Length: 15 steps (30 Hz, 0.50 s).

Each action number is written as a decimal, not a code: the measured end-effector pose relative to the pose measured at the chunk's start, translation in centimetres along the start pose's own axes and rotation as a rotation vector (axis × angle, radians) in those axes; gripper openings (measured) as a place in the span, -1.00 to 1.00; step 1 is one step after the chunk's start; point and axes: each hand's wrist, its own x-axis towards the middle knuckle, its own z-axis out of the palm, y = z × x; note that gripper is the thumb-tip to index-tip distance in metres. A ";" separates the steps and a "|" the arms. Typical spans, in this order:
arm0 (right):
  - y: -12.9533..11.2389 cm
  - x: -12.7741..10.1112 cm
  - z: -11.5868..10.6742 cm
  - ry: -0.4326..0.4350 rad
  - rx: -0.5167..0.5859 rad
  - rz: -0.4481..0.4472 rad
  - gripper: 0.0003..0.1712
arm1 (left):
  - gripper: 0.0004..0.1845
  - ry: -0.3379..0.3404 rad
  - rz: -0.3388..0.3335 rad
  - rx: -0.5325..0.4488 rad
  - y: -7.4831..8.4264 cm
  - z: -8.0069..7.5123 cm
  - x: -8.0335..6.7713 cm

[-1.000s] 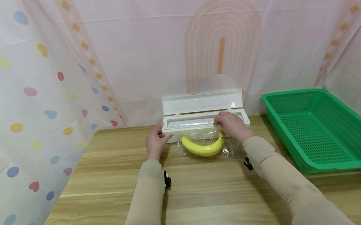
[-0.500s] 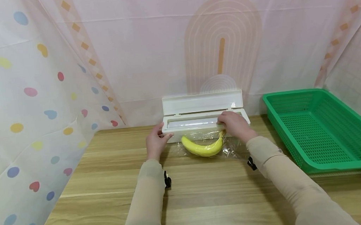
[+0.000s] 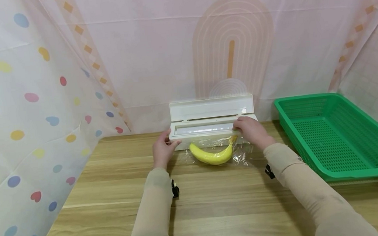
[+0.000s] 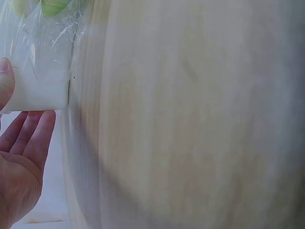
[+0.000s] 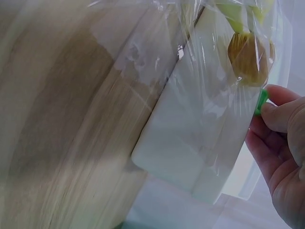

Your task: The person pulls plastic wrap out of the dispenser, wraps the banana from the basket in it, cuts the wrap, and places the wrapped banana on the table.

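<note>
Hands at the white cling-film dispenser [image 3: 210,131], which sits at the back of the wooden counter [image 3: 216,204] with its lid [image 3: 211,107] standing open. Left hand [image 3: 163,149] is at the box's left end: the head view shows the thumb laid along the front corner, and the left wrist view has the thumb tip on one face and straight fingers [image 4: 33,133] flat against the end wall, so that grip is open and bracing, not wrapped round anything. Right hand [image 3: 250,131] lies over the right part of the dispenser's top edge, fingers curled down onto it. From the right wrist view the fingertips [image 5: 276,114] pinch a small green slider tab [image 5: 261,101] on the box's rim, a closed grip on that tab. Clear film [image 3: 242,154] runs out from the dispenser's front and lies spread on the counter, crinkled at its edges. Yellow banana [image 3: 212,155] rests on that film just in front of the box, curving upward at both ends, its brown stem end up near the right hand; the right wrist view shows film draped over that stem end and across the box's front face. Green plastic basket [image 3: 337,136] sits well apart at the right side of the counter. Patterned curtains [image 3: 40,89] hang behind and to the left.
</note>
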 end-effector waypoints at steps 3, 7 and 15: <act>0.1 -0.1 -0.1 0.007 0.000 -0.003 -0.85 | -0.33 0.002 0.007 0.004 -0.1 0.0 0.0; 0.2 -0.2 -0.2 0.016 0.001 -0.013 -0.84 | -0.34 0.007 0.009 0.004 -0.1 0.1 0.1; 0.6 -0.4 0.0 0.014 0.008 -0.001 -0.81 | -0.33 0.004 0.007 0.006 -0.2 0.1 0.1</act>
